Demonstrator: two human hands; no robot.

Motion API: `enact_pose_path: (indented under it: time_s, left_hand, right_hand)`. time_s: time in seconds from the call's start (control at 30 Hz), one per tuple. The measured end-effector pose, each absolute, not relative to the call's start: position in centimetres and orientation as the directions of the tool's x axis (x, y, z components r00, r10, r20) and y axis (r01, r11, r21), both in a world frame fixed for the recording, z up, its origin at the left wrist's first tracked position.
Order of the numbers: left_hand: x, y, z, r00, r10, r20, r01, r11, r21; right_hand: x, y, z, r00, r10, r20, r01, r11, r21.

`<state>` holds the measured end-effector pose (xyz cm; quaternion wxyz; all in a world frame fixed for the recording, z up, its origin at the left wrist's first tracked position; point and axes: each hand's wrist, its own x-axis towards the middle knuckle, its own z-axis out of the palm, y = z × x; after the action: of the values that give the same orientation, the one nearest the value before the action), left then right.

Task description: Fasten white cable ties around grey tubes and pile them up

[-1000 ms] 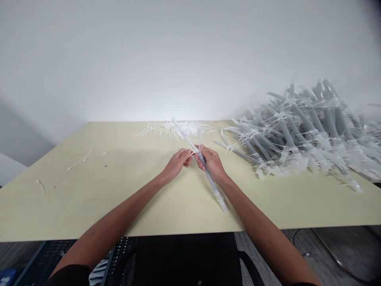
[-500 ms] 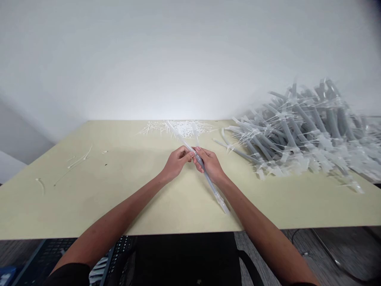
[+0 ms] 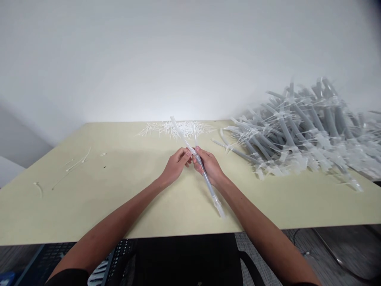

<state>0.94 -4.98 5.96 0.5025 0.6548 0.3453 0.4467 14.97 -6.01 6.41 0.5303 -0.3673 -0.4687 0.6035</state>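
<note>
Over the middle of the table I hold a translucent grey plastic tube (image 3: 208,186). It splits into two clear branches at its far end, and a wrapped clear piece sits at its near end. My right hand (image 3: 209,163) is closed around the tube just below the fork, thumb on top. My left hand (image 3: 176,163) has its fingers curled and its thumb and fingertips pinched at the fork, touching the tube. Whether those fingertips also hold something small is hidden. White cable ties (image 3: 184,129) lie heaped behind my hands.
A large pile of similar grey tubes (image 3: 285,133) with ties and clear ends covers the table's right side. Several loose tie pieces (image 3: 77,162) lie on the left of the pale table (image 3: 125,206). A dark crate (image 3: 44,262) stands below the front edge.
The tube has turned slightly, its near end swinging left and toward me. My left fingers have shifted a little at the fork. My right hand keeps its grip.
</note>
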Motion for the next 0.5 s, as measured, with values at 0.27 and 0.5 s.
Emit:
enact_pose_path:
  time_s: [0.27,0.5]
  left_hand:
    - [0.2,-4.6,5.3,0.411,0.894,0.177,0.124,-0.247,0.961]
    - [0.7,-5.8,6.0,0.345,0.912,0.222,0.251,-0.318,0.914]
  right_hand:
    - [15.7,-5.4,6.0,-0.157,0.987,0.042,-0.359,-0.017,-0.933]
    - [15.5,-5.4,5.8,-0.126,0.988,0.087,-0.210,0.059,-0.976]
